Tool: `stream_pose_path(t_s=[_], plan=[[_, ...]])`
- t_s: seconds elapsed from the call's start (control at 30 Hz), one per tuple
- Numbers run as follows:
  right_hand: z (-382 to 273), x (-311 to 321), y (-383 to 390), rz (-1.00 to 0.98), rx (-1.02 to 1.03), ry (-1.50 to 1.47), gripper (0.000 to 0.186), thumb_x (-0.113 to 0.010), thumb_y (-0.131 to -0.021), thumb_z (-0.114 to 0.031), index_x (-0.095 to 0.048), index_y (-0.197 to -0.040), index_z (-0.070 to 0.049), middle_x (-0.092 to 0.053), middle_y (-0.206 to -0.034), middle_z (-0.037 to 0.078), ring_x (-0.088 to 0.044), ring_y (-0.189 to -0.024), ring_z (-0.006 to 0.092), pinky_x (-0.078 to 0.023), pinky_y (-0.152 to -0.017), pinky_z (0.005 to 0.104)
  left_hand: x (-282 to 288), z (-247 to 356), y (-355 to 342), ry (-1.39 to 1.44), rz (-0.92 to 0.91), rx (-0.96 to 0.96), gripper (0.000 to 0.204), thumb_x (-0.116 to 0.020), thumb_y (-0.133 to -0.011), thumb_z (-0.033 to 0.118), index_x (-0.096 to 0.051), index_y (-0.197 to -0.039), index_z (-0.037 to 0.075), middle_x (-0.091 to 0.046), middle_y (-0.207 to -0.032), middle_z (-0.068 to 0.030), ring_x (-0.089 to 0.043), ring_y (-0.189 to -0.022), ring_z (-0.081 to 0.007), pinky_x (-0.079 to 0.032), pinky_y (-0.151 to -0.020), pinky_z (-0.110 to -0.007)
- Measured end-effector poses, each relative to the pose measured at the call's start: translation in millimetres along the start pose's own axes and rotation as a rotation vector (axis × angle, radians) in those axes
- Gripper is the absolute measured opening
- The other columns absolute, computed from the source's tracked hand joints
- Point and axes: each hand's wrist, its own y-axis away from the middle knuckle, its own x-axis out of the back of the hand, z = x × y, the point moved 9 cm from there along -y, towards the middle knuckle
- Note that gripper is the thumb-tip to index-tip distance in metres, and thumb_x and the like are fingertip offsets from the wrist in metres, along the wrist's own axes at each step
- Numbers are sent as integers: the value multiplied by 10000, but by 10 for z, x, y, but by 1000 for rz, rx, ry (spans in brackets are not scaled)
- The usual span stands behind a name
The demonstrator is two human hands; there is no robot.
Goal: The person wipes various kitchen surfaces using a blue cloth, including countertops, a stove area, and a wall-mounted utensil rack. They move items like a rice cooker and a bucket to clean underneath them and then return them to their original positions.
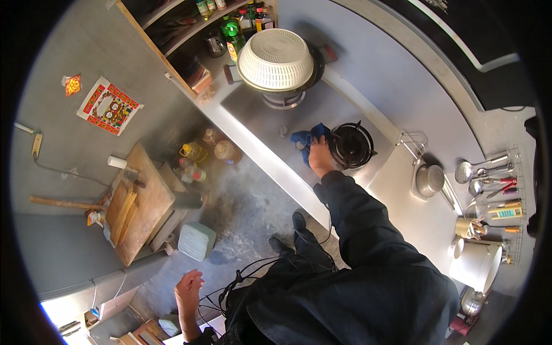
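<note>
My right hand (319, 154) presses a crumpled blue cloth (302, 139) on the steel stovetop (259, 118), just left of the black burner grate (351, 146), with fingers closed on the cloth. A small knob (283, 130) lies just left of the cloth. On the other burner, a cream plastic colander (276, 57) sits upside down over a dark wok (313, 72). My left hand (188, 287) hangs at the lower left, away from the counter, its fingers loosely curled and apart, holding nothing.
A wooden board (138, 230) with sticks stands at left, near a pale foam box (196, 240) and bottles (192, 152) on the floor. Shelves with bottles (233, 40) are above. Hanging utensils (491, 187), a steel pot (429, 180) and a white bucket (480, 264) line the right.
</note>
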Motion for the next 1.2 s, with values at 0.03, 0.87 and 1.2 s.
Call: stream_pose_path(t_s=[0.03,0.87,1.2], plan=[[5,-5,53,12,-3,-13,501,-591,-998,-105,-614,-1481,28,-538,-1548,358,-560,-1396,532,-485,-1194,519,5,-26,-2,8,-10,1,282,-664,-1089,96,-727,-1323,-48,-816,-1137,-149,-776,-921,-188,-629,-814,-322],[448,368,2185,-259,197,190,589,-697,-1029,-220,-555,-1570,-35,-467,-1645,311,-402,-1561,496,-373,-1294,522,16,-16,-395,-56,-112,-86,275,-678,-1094,129,-738,-1306,-35,-818,-1100,-112,-770,-894,-154,-612,-805,-296],[-867,-252,1151,-25,365,95,598,-768,-950,-260,-640,-1515,-111,-530,-1621,227,-455,-1503,487,-367,-1269,545,-333,859,-807,-293,-289,-242,339,-699,-1076,129,-703,-1382,-17,-819,-1201,-150,-774,-992,-181,-611,-879,-324]])
